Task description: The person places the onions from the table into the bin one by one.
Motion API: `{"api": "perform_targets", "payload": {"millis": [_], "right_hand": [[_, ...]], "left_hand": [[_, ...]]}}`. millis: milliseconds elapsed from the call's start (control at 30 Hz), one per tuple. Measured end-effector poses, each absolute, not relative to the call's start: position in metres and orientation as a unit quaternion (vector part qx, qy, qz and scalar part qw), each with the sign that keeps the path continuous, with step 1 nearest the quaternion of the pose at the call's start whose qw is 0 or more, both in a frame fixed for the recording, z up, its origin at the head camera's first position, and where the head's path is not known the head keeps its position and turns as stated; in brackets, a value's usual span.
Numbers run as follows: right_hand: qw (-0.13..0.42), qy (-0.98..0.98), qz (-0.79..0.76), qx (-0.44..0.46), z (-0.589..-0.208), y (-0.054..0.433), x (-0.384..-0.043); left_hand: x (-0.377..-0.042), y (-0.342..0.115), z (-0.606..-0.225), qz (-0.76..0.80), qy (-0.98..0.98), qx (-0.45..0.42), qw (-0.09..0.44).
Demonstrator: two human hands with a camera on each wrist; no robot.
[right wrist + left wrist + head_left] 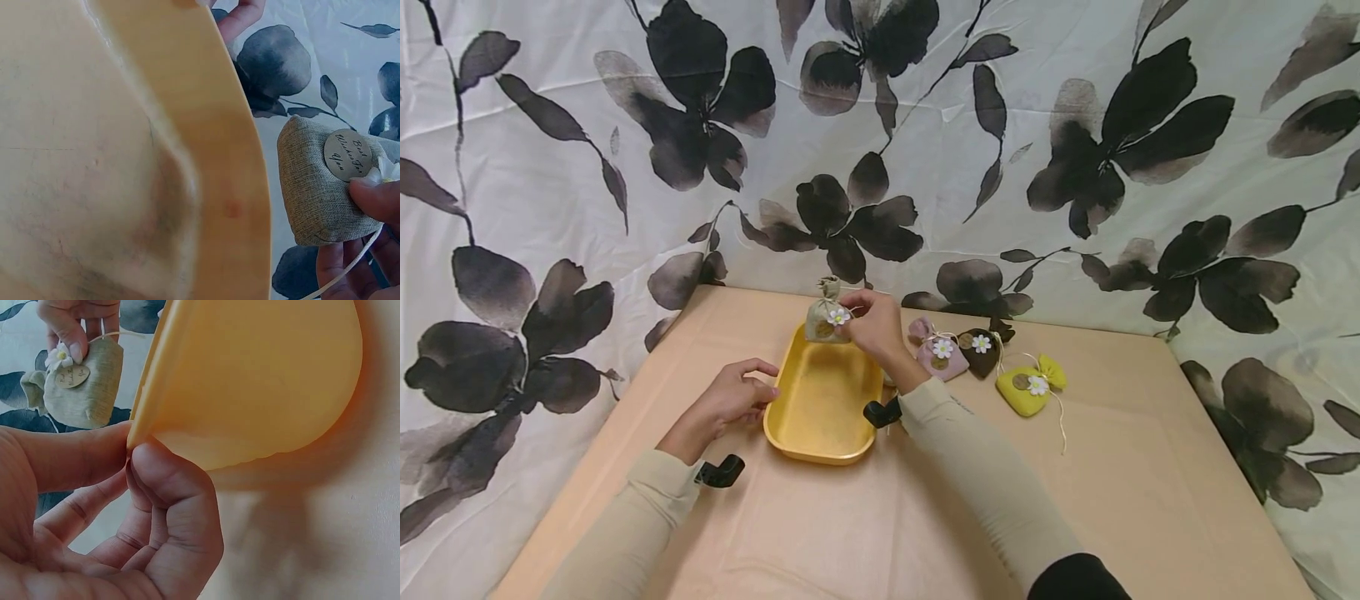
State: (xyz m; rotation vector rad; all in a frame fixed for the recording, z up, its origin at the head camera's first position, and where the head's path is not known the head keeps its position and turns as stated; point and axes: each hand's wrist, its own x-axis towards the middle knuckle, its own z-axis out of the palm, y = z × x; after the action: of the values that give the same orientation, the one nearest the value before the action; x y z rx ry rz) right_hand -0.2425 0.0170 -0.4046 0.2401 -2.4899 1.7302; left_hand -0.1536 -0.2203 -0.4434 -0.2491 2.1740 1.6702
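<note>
Beige pouch (817, 322), held raised at the far end of the yellow tray (823, 400); the head view shows it overlapping the far rim, while the right wrist view shows it apart from the rim. A round tag (347, 155) (inscribed "Best Wishes For You") and a white flower (838, 317) adorn its front. The right hand (874, 325) grips the pouch, its thumb on the front face beside the tag. The left hand (737, 394) pinches the tray's left rim between thumb and fingertip, the other fingers curled below. To the right of the tray lie three further pouches: a pink pouch (953, 365), a dark brown pouch (984, 365) just beside it, and a yellow pouch (1022, 400) farther right, its cord trailing toward the near side. All three rest on a table with a peach covering (1075, 500). Behind hangs a white cloth (947, 208) printed with dark flowers.
</note>
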Motion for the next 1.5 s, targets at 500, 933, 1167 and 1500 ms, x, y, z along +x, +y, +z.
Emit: {"api": "perform_targets", "payload": {"millis": [500,933,1167,1500], "right_hand": [[0.054,-0.823,0.562,0.065,-0.420,0.012,-0.250],[0.059,-0.840,0.536,0.061,-0.429,0.002,-0.249],[0.062,-0.850,0.519,0.060,-0.432,-0.001,-0.249],[0.048,-0.871,0.488,0.036,-0.433,-0.004,-0.250]], "left_hand": [[-0.155,-0.220,-0.447,0.604,0.767,-0.083,0.201],[-0.149,-0.222,-0.445,0.614,0.758,-0.089,0.202],[-0.148,-0.224,-0.445,0.616,0.757,-0.086,0.201],[-0.152,-0.223,-0.447,0.613,0.760,-0.086,0.198]]}}
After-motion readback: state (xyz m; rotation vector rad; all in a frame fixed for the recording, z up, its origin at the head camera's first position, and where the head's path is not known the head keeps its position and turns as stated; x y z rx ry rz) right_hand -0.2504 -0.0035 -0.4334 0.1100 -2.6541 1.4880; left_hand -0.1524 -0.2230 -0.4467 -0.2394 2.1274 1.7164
